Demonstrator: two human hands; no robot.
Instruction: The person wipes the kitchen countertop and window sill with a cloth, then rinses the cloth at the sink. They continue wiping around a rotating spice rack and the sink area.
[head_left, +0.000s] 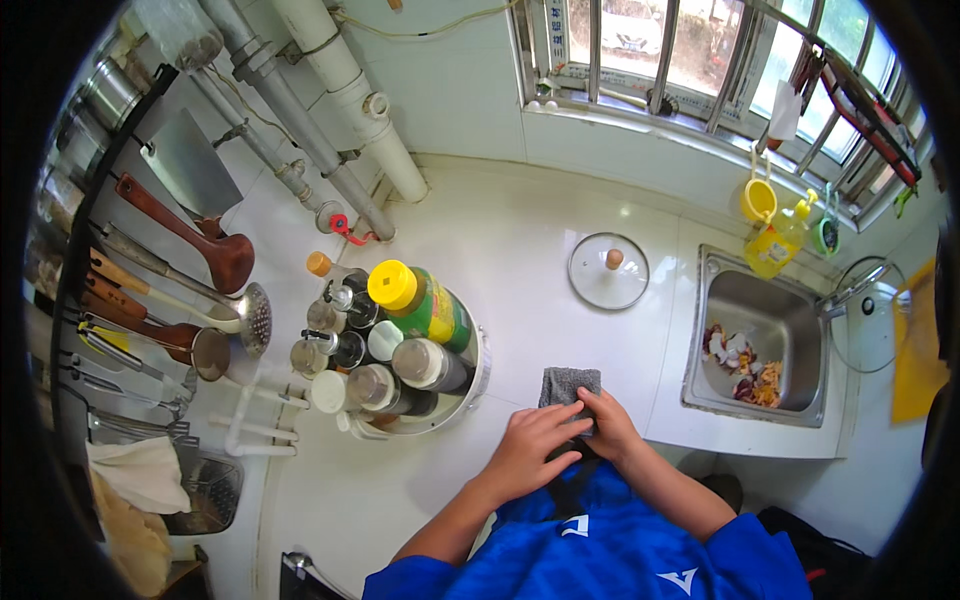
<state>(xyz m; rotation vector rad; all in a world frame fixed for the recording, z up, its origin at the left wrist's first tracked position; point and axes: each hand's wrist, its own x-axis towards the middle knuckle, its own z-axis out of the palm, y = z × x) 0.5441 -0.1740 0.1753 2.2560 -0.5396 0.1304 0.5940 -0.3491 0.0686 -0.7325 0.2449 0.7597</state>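
Observation:
A folded grey cloth (568, 384) is held in front of my body, over the edge of the white countertop. My right hand (613, 429) grips its right side, the thumb lying on top. My left hand (536, 448) is at its lower left, fingers spread and fingertips touching or just over the cloth. The underside of the cloth and part of the right fingers are hidden.
On the counter lies a glass pot lid (609, 271) with a wooden knob. Several bottles and jars crowd a round tray (480, 367) at left. Food scraps (742, 367) lie in the steel sink (802, 330) at right. Ladles (229, 262) and a cleaver (193, 165) hang far left.

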